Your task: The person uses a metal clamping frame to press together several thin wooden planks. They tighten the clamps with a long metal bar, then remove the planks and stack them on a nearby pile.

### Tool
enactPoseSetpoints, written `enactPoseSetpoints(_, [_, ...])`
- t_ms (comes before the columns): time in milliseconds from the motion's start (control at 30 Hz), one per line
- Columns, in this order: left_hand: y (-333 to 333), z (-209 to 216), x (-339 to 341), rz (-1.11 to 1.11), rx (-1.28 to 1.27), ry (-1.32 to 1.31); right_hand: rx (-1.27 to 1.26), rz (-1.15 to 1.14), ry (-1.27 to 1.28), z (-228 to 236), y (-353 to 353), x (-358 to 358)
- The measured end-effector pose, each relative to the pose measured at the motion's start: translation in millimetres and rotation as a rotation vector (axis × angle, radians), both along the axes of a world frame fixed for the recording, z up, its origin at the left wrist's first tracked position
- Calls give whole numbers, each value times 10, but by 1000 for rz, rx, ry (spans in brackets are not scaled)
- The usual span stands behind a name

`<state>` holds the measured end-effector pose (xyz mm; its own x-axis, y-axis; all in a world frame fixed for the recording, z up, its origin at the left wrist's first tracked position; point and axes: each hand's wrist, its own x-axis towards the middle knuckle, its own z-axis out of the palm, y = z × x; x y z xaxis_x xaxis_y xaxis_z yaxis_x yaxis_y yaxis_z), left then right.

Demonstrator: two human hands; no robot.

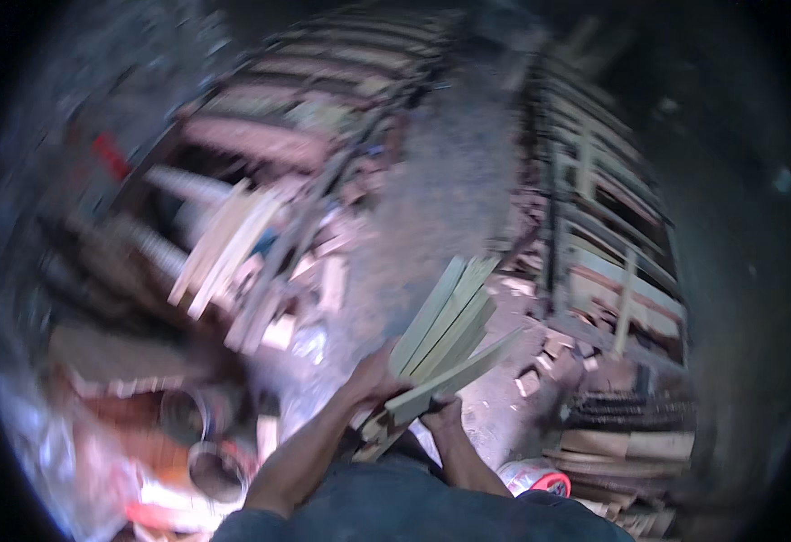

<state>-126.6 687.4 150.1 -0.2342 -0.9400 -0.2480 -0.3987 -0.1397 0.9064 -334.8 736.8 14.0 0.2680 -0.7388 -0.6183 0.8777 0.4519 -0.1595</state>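
Observation:
A bundle of pale wooden slats (442, 327) is held in front of my body, pointing away and slightly to the right. My left hand (375, 374) is closed round the bundle's left side. From below and to the right, my right hand (442, 414) grips the bundle near its close end, its fingers partly hidden under the wood. One slat (463, 372) lies at an angle across the others, its far end splayed out to the right. The picture is smeared by motion.
To the left stands a long low rack (264, 140) of boards with loose slats (233, 244) on it. Another slatted rack (621, 271) runs along the right. Wood offcuts (540, 366) litter the floor (449, 172). Dark round containers (217, 470) and a red-rimmed bucket (549, 481) sit close by.

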Motion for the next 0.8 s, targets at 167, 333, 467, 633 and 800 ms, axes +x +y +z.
enactPoseSetpoints(167, [535,133,931,212,112,-116,-64,318,-72,232,40,871])
enactPoseSetpoints(333, [1012,398,1646,421,208,-72,-202,531,49,79,45,1520])
enactPoseSetpoints(467, [1399,333,2341,544,126,2,-174,591,59,122,206,2262])
enactPoseSetpoints(633, [1626,309,3476,554,172,47,-228,714,-6,641,349,3497])
enactPoseSetpoints(800, [1597,-108,4231,559,134,88,-205,693,2,511,325,4144])
